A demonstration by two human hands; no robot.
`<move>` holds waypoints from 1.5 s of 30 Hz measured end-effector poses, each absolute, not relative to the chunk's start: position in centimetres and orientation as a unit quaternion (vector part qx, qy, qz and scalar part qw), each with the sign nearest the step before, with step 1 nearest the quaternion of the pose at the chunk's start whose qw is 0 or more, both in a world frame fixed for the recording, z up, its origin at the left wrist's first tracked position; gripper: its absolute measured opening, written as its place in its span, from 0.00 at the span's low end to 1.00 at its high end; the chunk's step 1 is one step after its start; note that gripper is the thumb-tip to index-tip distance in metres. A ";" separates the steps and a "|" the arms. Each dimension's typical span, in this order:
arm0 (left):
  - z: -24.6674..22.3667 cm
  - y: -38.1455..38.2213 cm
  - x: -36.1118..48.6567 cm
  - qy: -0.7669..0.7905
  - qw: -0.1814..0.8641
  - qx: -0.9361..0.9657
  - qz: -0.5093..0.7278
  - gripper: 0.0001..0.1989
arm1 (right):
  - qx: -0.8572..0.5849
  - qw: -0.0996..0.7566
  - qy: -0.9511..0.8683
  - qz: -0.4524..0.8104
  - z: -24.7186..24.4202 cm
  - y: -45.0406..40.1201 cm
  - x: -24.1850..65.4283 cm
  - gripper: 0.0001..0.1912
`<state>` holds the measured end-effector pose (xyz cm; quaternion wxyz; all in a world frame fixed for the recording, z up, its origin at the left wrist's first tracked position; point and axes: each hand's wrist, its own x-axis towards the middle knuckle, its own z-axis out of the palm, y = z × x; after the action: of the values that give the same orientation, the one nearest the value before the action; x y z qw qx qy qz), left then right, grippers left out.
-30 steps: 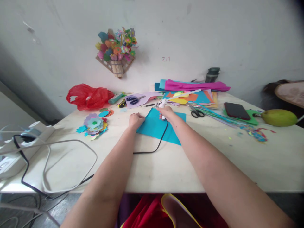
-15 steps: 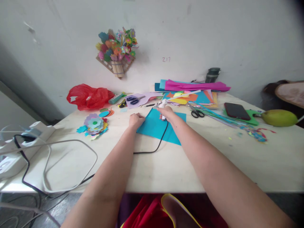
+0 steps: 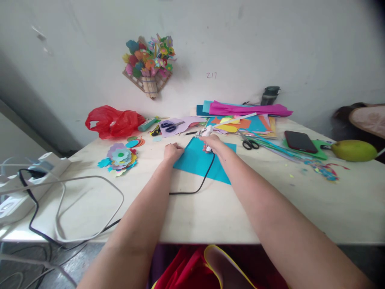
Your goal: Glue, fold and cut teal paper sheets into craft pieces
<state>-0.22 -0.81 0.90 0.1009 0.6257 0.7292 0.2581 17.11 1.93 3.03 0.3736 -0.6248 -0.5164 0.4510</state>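
Glue gun [image 3: 208, 131] (white) — in right hand [image 3: 213, 141]

There are two hands [image 3: 173, 153] [image 3: 213, 142], two pairs of scissors [image 3: 171, 127] [image 3: 250, 143] and one phone [image 3: 300, 141].

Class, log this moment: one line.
left hand: at blue sheet | right hand: holding glue gun | black scissors: right of blue sheet

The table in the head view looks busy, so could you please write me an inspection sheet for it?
Surface: pale table, small scraps at right.
Job's things: blue sheet lying flat; white corded tool near its far edge.
Clutter: red bag, paper flowers, black-handled scissors, phone.
Hands: left hand at sheet's left edge; right hand gripping the tool.
Cables: black cord from the tool across the sheet; grey cable looped beside power strip.
Surroundings: flower decoration on the wall.
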 end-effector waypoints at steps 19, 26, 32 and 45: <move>0.8 -1.0 -0.2 0.725 0.112 0.623 0.272 0.11 | -0.614 0.390 -0.513 0.456 2.5 2.4 17.2 0.15; 0.7 -0.8 -0.3 0.728 0.117 0.619 0.272 0.11 | -0.619 0.387 -0.518 0.445 2.5 2.5 17.1 0.16; 0.7 -0.8 -0.3 0.736 0.127 0.608 0.269 0.11 | -0.610 0.390 -0.527 0.445 2.3 2.6 17.1 0.16; 0.8 -0.9 -0.2 0.727 0.121 0.619 0.270 0.11 | -0.603 0.375 -0.538 0.454 2.5 2.2 17.3 0.16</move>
<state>-0.23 -0.90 0.81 0.1213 0.6194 0.7271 0.2701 17.26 2.22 2.46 0.3747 -0.6029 -0.5385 0.4540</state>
